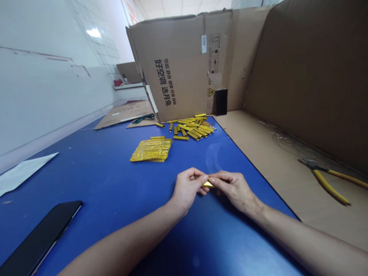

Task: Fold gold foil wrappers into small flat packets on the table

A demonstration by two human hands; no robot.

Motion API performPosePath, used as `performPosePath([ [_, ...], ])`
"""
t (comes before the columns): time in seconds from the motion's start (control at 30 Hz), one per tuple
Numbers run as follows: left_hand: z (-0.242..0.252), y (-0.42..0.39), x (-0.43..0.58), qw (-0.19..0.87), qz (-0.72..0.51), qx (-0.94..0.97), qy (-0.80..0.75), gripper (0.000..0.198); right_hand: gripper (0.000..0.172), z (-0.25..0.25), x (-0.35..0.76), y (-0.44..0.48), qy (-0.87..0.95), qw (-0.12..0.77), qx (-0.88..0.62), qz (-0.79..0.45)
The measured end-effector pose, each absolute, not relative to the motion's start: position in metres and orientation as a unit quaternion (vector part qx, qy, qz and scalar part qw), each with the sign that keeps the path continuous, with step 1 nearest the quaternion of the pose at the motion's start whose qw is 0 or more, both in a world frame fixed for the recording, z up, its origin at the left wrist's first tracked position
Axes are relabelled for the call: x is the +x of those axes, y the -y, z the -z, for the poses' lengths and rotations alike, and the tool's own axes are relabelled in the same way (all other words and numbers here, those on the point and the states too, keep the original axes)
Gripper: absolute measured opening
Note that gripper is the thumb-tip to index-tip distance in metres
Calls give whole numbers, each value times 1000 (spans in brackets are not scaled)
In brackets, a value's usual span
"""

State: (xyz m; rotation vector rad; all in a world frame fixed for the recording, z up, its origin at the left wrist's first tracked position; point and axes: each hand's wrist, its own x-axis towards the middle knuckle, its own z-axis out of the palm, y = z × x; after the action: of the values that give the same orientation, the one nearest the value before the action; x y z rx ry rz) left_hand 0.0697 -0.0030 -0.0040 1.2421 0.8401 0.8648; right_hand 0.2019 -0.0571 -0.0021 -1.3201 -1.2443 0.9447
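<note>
Between my two hands is a small shiny gold box (pixel 208 184), narrow and mostly covered by the fingers. My left hand (pixel 189 186) pinches its left end with thumb and fingers. On the right end, my right hand (pixel 232 186) grips it the same way, the two thumbs almost meeting. Beyond the hands lies a stack of flat gold sheets (pixel 151 150), seemingly flattened boxes. Farther back and to the right is a loose heap of narrow gold boxes (pixel 193 127), shaped like small tubes.
A large cardboard box (pixel 184 69) walls off the back, with a dark phone (pixel 221 102) leaning on it. Yellow-handled pliers (pixel 327 184) rest on cardboard at right. At left are a black phone (pixel 43 237) and a pale paper sheet (pixel 24 172) on the blue table (pixel 115 180).
</note>
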Motion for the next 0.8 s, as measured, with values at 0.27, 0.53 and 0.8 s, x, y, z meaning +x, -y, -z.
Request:
performPosePath([
  [0.27, 4, -9, 67, 652, -409, 505, -391, 23, 26, 5, 209, 52, 437, 555, -594, -386],
  [0.53, -4, -41, 58, 624, -490, 435, -425, 8, 25, 13, 218, 45, 391, 594, -581, -396],
  [0.8, -13, -68, 66, 634, -457, 418, -464, 18, 25, 11, 216, 46, 407, 582, -573, -409],
])
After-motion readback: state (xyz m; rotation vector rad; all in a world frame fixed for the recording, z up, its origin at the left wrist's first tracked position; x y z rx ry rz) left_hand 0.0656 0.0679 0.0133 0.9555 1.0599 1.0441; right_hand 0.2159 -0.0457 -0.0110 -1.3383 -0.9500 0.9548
